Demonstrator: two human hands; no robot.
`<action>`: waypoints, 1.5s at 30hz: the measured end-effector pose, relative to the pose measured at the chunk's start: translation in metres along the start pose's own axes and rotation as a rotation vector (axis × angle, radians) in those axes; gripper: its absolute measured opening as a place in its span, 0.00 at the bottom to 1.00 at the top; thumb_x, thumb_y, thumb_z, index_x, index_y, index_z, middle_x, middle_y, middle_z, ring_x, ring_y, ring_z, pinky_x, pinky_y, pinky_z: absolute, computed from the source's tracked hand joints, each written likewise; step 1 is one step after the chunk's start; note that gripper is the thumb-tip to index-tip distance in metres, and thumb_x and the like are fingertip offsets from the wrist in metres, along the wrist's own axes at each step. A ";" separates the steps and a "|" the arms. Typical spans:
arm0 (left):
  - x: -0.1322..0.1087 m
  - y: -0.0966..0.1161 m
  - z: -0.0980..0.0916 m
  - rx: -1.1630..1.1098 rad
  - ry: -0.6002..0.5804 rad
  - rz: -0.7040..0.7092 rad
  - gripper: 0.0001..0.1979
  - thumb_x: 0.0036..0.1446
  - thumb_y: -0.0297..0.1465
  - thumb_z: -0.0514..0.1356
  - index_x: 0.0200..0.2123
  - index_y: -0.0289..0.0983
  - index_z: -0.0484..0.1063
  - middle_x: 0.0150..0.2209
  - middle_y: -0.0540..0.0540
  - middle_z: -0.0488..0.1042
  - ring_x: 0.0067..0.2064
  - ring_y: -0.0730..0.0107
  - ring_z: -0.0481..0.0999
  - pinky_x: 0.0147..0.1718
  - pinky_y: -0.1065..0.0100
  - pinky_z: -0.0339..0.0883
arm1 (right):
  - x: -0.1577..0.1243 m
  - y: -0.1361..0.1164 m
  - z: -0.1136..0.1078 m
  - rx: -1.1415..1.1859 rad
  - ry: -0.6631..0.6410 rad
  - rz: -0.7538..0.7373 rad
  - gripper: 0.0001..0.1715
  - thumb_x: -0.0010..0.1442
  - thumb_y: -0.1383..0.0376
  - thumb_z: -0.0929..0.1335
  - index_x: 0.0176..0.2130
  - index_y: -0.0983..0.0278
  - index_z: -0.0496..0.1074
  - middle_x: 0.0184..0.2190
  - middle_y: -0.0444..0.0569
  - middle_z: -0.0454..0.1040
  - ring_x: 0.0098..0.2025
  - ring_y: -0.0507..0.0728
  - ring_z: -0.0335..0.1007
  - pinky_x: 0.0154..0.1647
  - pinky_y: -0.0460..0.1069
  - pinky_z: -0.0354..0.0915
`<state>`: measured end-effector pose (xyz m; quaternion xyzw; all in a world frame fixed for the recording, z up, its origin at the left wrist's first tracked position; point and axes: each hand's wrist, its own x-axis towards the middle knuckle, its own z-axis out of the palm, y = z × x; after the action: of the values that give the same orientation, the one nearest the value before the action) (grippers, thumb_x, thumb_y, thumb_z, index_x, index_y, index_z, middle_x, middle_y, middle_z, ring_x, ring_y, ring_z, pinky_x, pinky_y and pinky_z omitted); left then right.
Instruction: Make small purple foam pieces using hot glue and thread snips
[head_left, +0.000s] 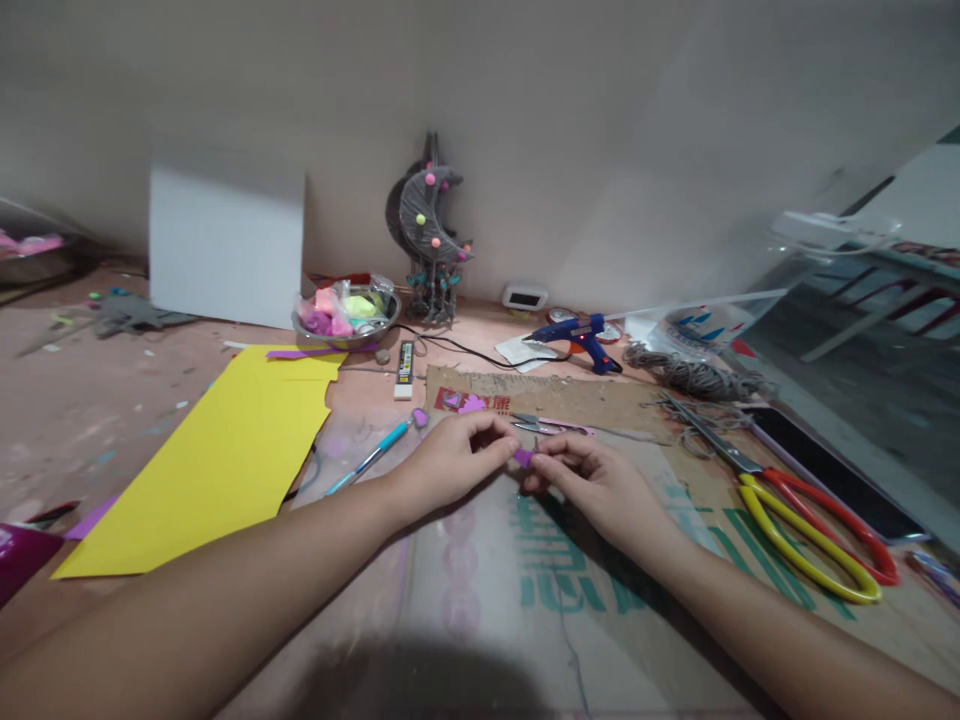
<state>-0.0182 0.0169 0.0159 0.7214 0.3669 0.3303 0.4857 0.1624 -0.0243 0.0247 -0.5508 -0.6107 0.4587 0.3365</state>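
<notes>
Between both hands, above the cardboard, is a small purple piece (523, 457) that looks like paper or foam. My left hand (466, 450) pinches its left side with thumb and forefinger. From the other side my right hand (581, 475) grips it, fingers curled; part of the piece is hidden by the fingertips. Just beyond the hands lie a purple cut-out shape (472, 403) and small silver scissors (536, 424). A blue pen (371, 455) rests left of my left hand, with a small purple heart (419, 418) at its tip.
Yellow sheet (210, 455) at left. Large scissors (795, 520) and a phone (840, 470) lie right. Behind are a blue glue gun (576, 335) with a cord, grey yarn (690, 375), a metal bowl (346, 335) of coloured clay-like lumps, and a grey moon ornament (431, 220).
</notes>
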 end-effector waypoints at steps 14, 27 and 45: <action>0.001 -0.002 0.001 -0.082 0.030 -0.035 0.11 0.54 0.38 0.57 0.33 0.35 0.69 0.30 0.49 0.71 0.33 0.72 0.69 0.33 0.71 0.62 | 0.001 -0.003 -0.001 0.065 0.033 0.052 0.14 0.55 0.55 0.66 0.30 0.64 0.67 0.24 0.46 0.75 0.25 0.51 0.70 0.27 0.45 0.62; -0.001 0.001 0.002 -0.053 -0.001 -0.030 0.12 0.55 0.37 0.55 0.36 0.34 0.72 0.32 0.47 0.74 0.33 0.71 0.70 0.32 0.72 0.62 | 0.002 0.001 0.000 0.127 0.088 0.030 0.14 0.54 0.55 0.67 0.31 0.64 0.68 0.23 0.46 0.76 0.25 0.51 0.70 0.26 0.45 0.63; 0.002 -0.006 0.002 -0.112 0.090 -0.050 0.10 0.56 0.36 0.54 0.30 0.34 0.67 0.28 0.51 0.68 0.31 0.74 0.69 0.31 0.73 0.62 | 0.000 -0.005 -0.031 -0.679 0.274 -0.576 0.12 0.61 0.63 0.63 0.41 0.60 0.73 0.39 0.51 0.75 0.43 0.58 0.70 0.45 0.54 0.65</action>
<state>-0.0171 0.0193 0.0100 0.6683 0.3870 0.3701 0.5163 0.1885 -0.0179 0.0402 -0.4934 -0.8043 0.0436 0.3284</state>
